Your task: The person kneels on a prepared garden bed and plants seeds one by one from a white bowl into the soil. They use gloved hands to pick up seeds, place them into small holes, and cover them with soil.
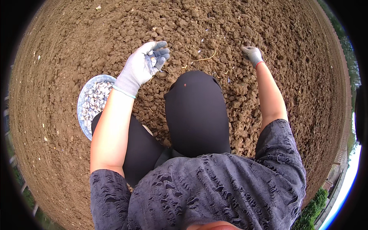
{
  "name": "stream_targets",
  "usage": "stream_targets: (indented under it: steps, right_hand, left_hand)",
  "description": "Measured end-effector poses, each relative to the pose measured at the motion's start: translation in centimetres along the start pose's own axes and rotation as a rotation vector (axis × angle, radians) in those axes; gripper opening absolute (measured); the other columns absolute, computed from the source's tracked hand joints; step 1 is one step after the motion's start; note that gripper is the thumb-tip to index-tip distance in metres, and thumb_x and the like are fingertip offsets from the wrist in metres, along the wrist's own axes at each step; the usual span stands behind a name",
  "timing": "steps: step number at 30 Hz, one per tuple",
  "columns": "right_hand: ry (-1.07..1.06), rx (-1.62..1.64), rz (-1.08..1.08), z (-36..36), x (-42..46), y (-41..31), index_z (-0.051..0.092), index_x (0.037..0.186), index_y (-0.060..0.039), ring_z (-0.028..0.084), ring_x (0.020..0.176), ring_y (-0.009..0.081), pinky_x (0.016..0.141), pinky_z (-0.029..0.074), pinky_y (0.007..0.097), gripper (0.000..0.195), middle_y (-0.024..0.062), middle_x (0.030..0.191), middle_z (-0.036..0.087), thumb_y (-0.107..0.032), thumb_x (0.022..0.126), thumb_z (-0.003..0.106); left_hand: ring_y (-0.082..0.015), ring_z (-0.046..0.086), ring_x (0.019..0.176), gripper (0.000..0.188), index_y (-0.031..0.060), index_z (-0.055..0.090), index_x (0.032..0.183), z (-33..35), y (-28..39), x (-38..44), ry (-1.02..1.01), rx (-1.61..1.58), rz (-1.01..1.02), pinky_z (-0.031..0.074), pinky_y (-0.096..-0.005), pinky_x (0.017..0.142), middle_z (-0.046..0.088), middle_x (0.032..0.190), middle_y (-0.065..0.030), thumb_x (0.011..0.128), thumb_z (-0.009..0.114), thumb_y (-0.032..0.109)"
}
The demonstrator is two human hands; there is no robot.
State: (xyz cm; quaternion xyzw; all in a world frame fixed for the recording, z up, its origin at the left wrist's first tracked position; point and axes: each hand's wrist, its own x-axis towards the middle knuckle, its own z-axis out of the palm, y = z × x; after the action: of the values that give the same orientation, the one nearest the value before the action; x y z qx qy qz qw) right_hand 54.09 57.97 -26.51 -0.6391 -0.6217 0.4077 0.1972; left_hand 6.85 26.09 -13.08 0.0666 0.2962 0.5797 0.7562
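My left hand, in a pale knit glove with a grey coated palm, is cupped palm up around a few small pale garlic cloves. Below its wrist, a bluish plastic basin rests on the soil, partly covered by my left forearm and leg. Many whitish, brown-tipped cloves fill it. Out to the right, my right hand, gloved the same way with a red cuff, reaches down to the loose soil. Its fingers are drawn together at the ground; whether anything is between them cannot be seen.
Cloddy brown earth spreads all around. Small pale bits and a dry yellowish stem lie between my hands. My bent knee in black trousers rises between my arms. A fence and green bushes border the field.
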Motion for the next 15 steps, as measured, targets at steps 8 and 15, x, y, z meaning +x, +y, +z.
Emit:
stream_targets:
  steps: [8,15]
  right_hand:
    - [0.033,-0.56,-0.042,6.7,1.2,5.7,0.079,0.098,-0.0121,0.072,0.085,0.0309,0.083,0.056,0.038,0.026,0.0152,0.095,0.075,-0.031,0.08,0.084]
    - [-0.003,-0.805,-0.057,9.2,9.3,10.9,0.078,0.099,-0.0106,0.071,0.09,0.0361,0.082,0.055,0.0431,0.021,0.0164,0.097,0.074,-0.02,0.081,0.081]
  left_hand:
    - [-0.0233,0.071,0.094,0.036,-0.0027,0.062,0.129,0.3,-0.7,-2.0,0.242,0.118,0.026,0.063,-0.0292,0.077,0.072,0.106,-0.0132,0.104,0.056,0.023]
    - [-0.0208,0.07,0.095,0.036,0.0008,0.063,0.128,0.0,-1.7,0.6,0.443,0.186,-0.008,0.061,-0.0276,0.077,0.072,0.105,-0.01,0.103,0.058,0.026]
